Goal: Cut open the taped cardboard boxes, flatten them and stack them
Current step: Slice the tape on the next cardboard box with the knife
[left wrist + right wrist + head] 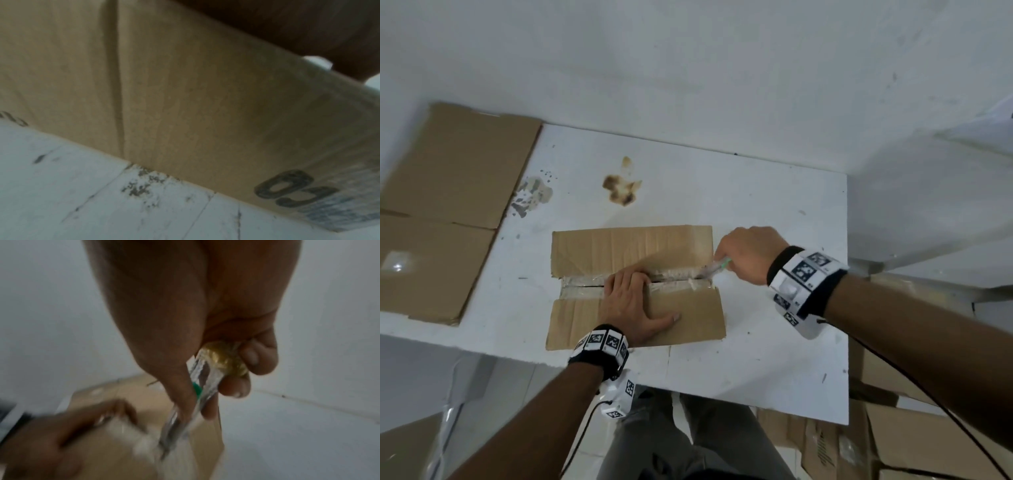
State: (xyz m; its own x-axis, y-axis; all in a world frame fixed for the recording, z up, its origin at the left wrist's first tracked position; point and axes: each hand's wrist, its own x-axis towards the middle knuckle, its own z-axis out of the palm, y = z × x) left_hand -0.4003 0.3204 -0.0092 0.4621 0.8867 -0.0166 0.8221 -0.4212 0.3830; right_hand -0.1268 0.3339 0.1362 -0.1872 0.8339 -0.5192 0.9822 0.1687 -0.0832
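Note:
A brown cardboard box (688,318) stands on the white table (774,212), its top seam covered with clear tape (582,286). My left hand (633,301) lies flat on the top flaps, fingers straight across the seam. My right hand (748,253) grips a clear, green-tipped cutter (717,266) whose blade end sits in the seam near the box's right edge. In the right wrist view the cutter (197,394) runs down from my curled fingers into torn tape on the box (205,449). The left wrist view shows the box side (185,105) with printed letters.
Flattened cardboard sheets (448,212) lie at the table's left end. More cardboard boxes (876,435) sit on the floor at the lower right, beside my legs. A white wall rises behind the table. Brown stains (621,188) mark the tabletop.

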